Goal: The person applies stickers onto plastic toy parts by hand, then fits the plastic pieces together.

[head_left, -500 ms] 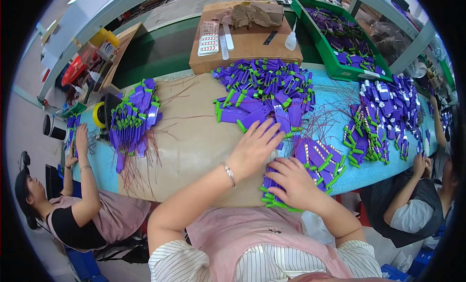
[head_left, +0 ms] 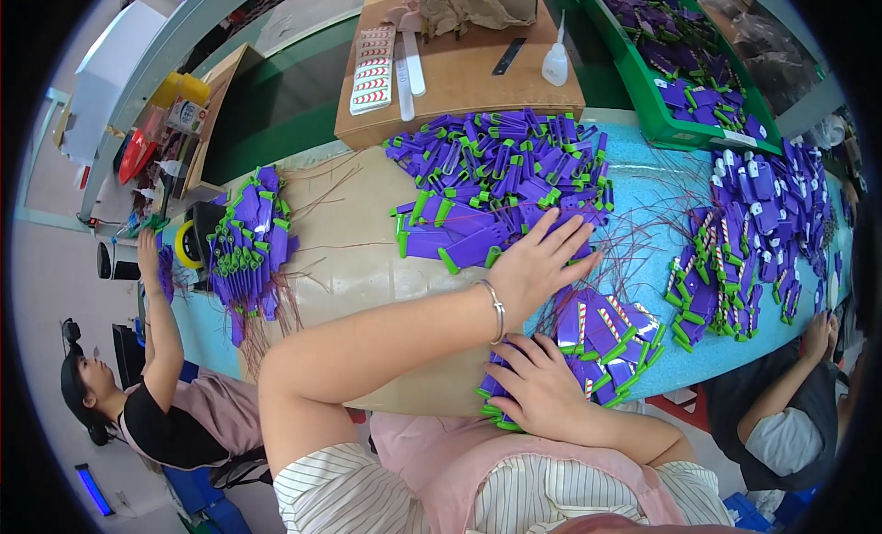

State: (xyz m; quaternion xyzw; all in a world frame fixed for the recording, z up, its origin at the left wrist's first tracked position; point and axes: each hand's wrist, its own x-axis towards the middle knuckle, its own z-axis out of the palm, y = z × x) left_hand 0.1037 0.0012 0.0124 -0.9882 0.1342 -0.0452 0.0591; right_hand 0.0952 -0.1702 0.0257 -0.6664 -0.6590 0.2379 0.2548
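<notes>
the left hand point(head_left: 533, 275) has moved rightward, fingers spread over the purple pile's point(head_left: 496, 162) near-right edge, now closer to the striped pieces point(head_left: 602, 325). the right hand point(head_left: 544, 387) stays loosely spread beside them; what its palm covers, i can't tell.

A pink apron point(head_left: 418, 447) covers a pinstriped white short-sleeved shirt point(head_left: 528, 488); a silver bangle point(head_left: 499, 312) circles the left wrist point(head_left: 508, 293).
</notes>
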